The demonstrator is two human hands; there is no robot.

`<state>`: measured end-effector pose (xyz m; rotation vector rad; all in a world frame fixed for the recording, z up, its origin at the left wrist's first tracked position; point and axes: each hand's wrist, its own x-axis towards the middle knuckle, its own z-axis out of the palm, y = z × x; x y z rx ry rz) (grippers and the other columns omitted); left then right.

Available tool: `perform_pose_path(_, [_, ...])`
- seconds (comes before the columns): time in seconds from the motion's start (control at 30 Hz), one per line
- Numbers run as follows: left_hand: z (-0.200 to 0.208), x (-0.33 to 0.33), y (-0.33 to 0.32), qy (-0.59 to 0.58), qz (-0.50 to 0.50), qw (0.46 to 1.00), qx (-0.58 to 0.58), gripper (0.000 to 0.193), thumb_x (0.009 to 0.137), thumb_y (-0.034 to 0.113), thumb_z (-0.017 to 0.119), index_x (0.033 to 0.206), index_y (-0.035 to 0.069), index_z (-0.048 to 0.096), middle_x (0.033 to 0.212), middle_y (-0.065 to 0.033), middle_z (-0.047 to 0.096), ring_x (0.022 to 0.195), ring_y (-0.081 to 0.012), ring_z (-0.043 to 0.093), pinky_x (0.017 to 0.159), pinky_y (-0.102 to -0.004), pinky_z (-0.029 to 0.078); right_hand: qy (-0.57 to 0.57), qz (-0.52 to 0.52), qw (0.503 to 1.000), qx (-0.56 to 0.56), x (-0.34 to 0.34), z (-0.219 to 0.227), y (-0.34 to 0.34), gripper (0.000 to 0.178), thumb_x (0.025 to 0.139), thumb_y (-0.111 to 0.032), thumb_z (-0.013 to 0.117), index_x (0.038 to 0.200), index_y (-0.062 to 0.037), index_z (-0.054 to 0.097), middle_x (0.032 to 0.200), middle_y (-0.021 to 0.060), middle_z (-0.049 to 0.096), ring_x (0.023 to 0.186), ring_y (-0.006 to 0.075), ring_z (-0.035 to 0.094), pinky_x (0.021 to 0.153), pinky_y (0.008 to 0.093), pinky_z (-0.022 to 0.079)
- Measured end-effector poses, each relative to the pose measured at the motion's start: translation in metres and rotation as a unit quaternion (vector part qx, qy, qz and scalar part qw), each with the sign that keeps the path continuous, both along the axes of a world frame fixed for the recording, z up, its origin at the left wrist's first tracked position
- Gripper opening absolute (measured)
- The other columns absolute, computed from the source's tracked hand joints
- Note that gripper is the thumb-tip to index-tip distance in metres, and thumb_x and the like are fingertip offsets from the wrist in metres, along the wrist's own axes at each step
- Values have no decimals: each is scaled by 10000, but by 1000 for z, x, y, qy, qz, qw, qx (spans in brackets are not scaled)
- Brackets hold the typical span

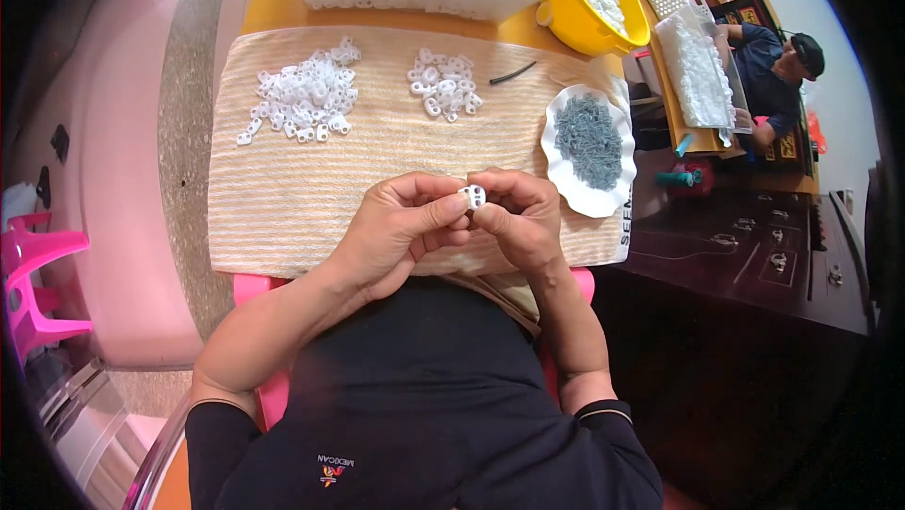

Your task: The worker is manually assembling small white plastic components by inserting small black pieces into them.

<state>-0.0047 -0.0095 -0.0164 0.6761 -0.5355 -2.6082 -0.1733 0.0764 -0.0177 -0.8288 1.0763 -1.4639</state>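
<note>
Both my hands meet over the near middle of a striped towel. They pinch a small white plastic piece with dark holes in its face. My left hand has thumb and forefinger closed on its left side. My right hand grips the other side the same way. Beyond them lie a large loose pile of white plastic pieces and a smaller pile. A short thin black rod rests near the smaller pile. To the right, a white scalloped plate holds a heap of small grey pieces.
A clear bin full of white pieces stands at the towel's far edge, beside a yellow basin. A person sits at the far right by another full container. Pink stools stand at the left.
</note>
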Motion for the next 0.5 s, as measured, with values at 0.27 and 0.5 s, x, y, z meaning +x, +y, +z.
perform_pose_path(0.27, [2, 1, 2, 21, 2, 1000, 9, 153, 900, 79, 642, 1035, 10, 635, 916, -77, 671, 813, -135, 663, 737, -257, 590, 24, 0, 1000, -9, 0, 3, 1, 319, 821, 12, 701, 1129, 40, 620, 1026, 118, 668, 909, 166, 656, 806, 272, 539])
perform_pose_path(0.5, [1, 1, 5, 30, 3, 1000, 5, 167, 905, 90, 639, 1054, 17, 621, 925, -73, 664, 818, -133, 660, 751, -267, 593, 47, -3, 999, -18, 3, 6, 3, 320, 817, -29, 722, 1115, 38, 626, 1026, 97, 653, 914, 150, 633, 805, 261, 514])
